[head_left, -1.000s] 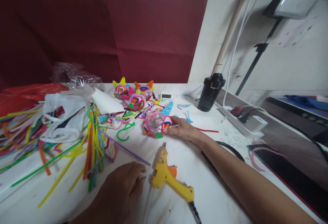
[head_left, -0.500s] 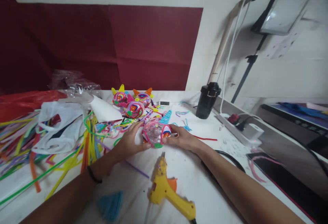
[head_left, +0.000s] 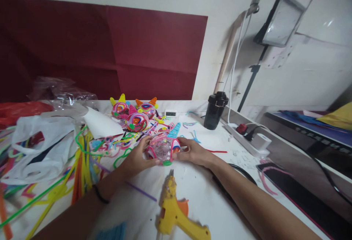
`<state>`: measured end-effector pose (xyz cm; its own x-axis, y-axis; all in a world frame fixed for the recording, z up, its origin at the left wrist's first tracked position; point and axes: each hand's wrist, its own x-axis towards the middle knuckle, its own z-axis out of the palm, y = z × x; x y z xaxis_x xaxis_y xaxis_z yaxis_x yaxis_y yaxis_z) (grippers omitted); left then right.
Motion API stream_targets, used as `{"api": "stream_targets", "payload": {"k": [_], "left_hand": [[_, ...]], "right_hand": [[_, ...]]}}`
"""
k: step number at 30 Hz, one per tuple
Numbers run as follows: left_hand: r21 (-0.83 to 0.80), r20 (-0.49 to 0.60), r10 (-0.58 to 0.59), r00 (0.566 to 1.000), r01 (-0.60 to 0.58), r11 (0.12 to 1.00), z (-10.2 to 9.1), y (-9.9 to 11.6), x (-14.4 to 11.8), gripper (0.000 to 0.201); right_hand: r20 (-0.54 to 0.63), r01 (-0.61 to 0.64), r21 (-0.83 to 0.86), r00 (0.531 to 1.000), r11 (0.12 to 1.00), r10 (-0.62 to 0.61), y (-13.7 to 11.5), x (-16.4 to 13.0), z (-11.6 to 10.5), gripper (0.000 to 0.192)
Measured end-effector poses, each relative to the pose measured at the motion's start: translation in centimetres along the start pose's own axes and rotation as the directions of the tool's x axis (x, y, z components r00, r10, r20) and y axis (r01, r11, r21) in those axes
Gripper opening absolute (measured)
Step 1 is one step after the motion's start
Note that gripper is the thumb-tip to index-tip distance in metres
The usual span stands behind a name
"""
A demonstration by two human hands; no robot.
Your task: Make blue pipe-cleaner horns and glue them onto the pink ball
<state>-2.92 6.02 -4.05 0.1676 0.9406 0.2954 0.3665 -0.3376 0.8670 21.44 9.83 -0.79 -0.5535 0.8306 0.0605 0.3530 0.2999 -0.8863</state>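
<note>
A round clear craft figure (head_left: pixel 162 149), edged with pink pipe cleaner, sits between my two hands just above or on the white table. A blue fin (head_left: pixel 174 130) sticks up from its top, and a green piece (head_left: pixel 167 163) is at its bottom. My left hand (head_left: pixel 141 155) grips its left side, thumb in front. My right hand (head_left: pixel 192 151) closes on its right side, by an eye-like patch of white, blue and orange. In front of the figure lies a yellow hot glue gun (head_left: pixel 176 210), nozzle pointing away from me.
Similar finished-looking figures (head_left: pixel 137 122) stand behind on the left. Pipe cleaners (head_left: pixel 82 170) and a white bag (head_left: pixel 35 144) cover the left side. At the right are a black bottle (head_left: pixel 216 111), a power strip (head_left: pixel 247 141) and a dark phone-like slab (head_left: pixel 299 192).
The camera view has shifted, moving the scene slightly left and mostly down. Both hands keep hold of the craft figure, which looks much the same.
</note>
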Motion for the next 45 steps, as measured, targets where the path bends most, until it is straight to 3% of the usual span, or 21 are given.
{"api": "stream_targets", "payload": {"k": [5,8,10,15,18,23,28,31,35,41,45], "left_hand": [[0.027,-0.051,-0.002,0.999,0.004,1.000,0.3,0.0,-0.2,0.088],[0.085,-0.048,-0.004,0.999,0.009,0.996,0.3,-0.3,-0.4,0.088],[0.107,-0.043,-0.002,0.999,0.006,0.994,0.3,-0.4,-0.5,0.086],[0.107,-0.050,0.001,0.999,0.004,0.994,0.3,-0.3,-0.6,0.084],[0.099,-0.047,-0.015,0.999,0.019,0.995,0.4,0.0,-0.6,0.081],[0.103,-0.055,-0.006,0.998,0.011,0.995,0.5,0.6,-0.7,0.076],[0.090,-0.051,-0.009,0.999,0.014,0.996,0.6,1.3,-0.7,0.072],[0.086,-0.027,-0.007,1.000,0.009,0.996,0.5,1.5,-0.7,0.072],[0.158,-0.008,0.011,1.000,-0.009,0.987,0.3,1.8,-0.6,0.074],[0.307,0.001,0.063,0.998,-0.060,0.950,0.2,2.5,-0.4,0.069],[0.332,-0.002,0.067,0.998,-0.062,0.941,0.3,2.1,-0.3,0.070]], "right_hand": [[-0.091,-0.053,-0.137,0.995,0.989,0.040,-0.6,-0.8,-1.3,0.076],[-0.154,-0.048,-0.308,0.988,0.950,0.000,-1.9,-2.8,-1.7,0.068],[-0.082,-0.007,-0.396,0.996,0.918,-0.028,-2.8,-4.8,-1.3,0.058],[0.138,0.079,-0.574,0.990,0.815,0.001,-3.9,-9.8,1.4,0.068],[0.179,0.137,-0.643,0.983,0.754,-0.026,-3.7,-11.1,2.9,0.070],[0.242,0.284,-0.645,0.956,0.709,-0.163,-1.8,-10.9,4.5,0.050],[0.301,0.424,-0.760,0.901,0.493,-0.312,0.9,-10.8,6.1,0.062],[0.294,0.448,-0.814,0.867,0.370,-0.402,1.6,-11.0,6.8,0.060],[0.244,0.407,-0.872,0.843,0.271,-0.480,1.6,-10.8,7.5,0.049],[0.118,0.296,-0.932,0.796,0.211,-0.594,1.9,-10.3,8.0,0.035],[0.057,0.287,-0.920,0.772,0.268,-0.634,2.2,-10.4,8.0,0.013]]}}
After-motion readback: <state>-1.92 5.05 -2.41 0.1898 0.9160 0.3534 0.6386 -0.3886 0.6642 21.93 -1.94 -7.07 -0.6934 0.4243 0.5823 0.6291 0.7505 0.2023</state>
